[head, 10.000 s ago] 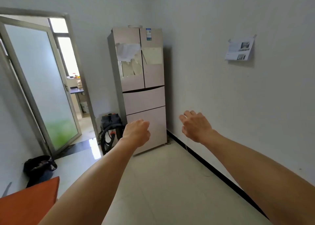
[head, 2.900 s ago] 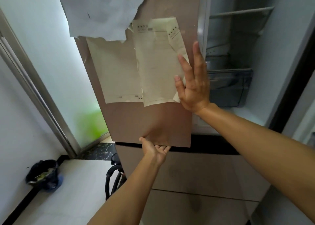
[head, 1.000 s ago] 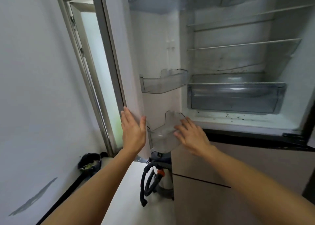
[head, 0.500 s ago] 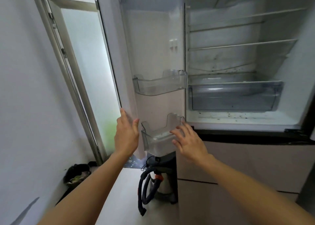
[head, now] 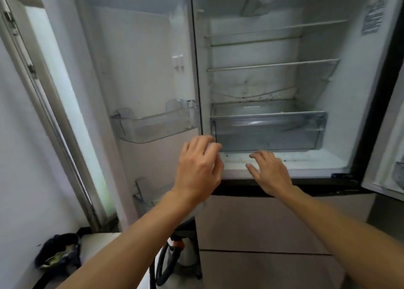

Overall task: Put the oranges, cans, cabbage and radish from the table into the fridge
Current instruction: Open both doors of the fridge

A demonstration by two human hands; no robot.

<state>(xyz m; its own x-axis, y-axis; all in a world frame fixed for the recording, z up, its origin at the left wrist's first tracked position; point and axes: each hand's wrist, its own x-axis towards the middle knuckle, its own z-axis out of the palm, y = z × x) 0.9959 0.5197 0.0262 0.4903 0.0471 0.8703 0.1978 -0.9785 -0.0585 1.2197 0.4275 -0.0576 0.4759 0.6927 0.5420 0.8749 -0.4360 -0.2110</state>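
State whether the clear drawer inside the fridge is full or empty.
Empty: through the clear drawer front, nothing shows inside.

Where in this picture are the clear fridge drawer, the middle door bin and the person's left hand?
clear fridge drawer [head: 267,133]: head view, middle of its front panel.
middle door bin [head: 153,125]: head view, its clear front wall.
left hand [head: 197,170]: head view, back of the hand.

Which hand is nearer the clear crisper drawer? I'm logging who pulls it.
Left. The left hand overlaps the crisper drawer at its lower left corner; the right hand sits just below it.
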